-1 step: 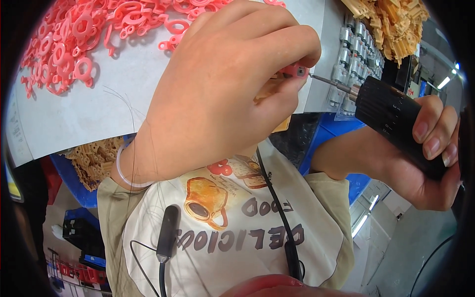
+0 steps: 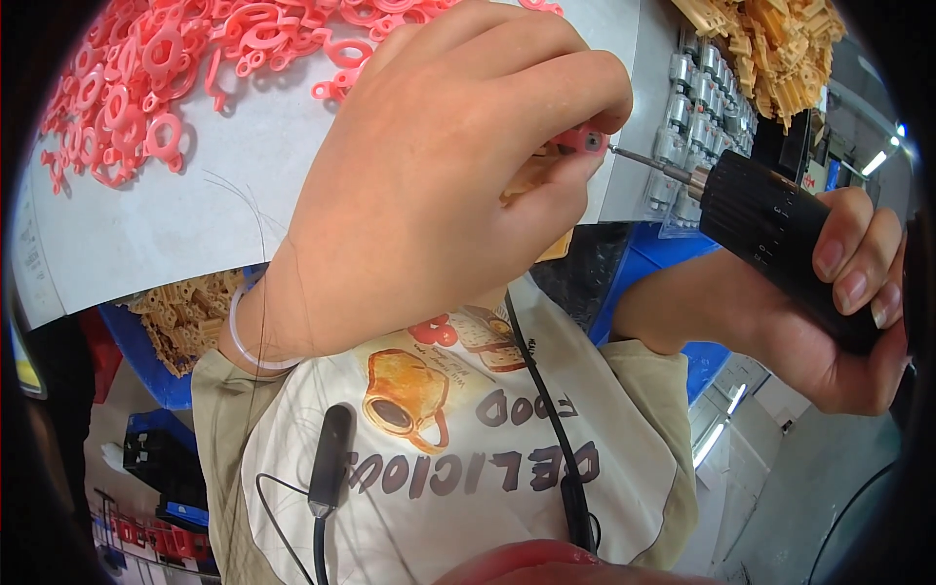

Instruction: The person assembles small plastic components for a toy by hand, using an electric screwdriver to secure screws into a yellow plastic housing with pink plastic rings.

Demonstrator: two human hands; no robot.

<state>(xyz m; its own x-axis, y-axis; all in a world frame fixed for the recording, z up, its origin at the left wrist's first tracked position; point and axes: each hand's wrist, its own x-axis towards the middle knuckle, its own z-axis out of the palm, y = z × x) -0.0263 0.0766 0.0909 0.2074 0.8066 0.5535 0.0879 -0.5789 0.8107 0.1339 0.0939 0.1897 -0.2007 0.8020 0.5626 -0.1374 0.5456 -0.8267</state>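
My left hand [image 2: 429,166] is closed in a pinch round a small pink plastic part [image 2: 583,141]. Behind the pink part, a tan plastic piece [image 2: 526,180] shows inside the curled fingers, mostly hidden by them. On the right, my right hand [image 2: 858,283] grips a black electric screwdriver [image 2: 775,229] by its body. Its thin metal bit [image 2: 648,161] points left, and the tip is at the end face of the pink part, by a dark recess. Whether the tip touches the part I cannot tell.
Pink ring-shaped plastic parts [image 2: 161,58] lie heaped across the grey table [image 2: 234,214]. At the right edge stand small metal motors [image 2: 697,97] in a clear tray, beside piled tan plastic pieces [image 2: 780,44]. A blue bin [image 2: 161,375] of tan parts sits below the table.
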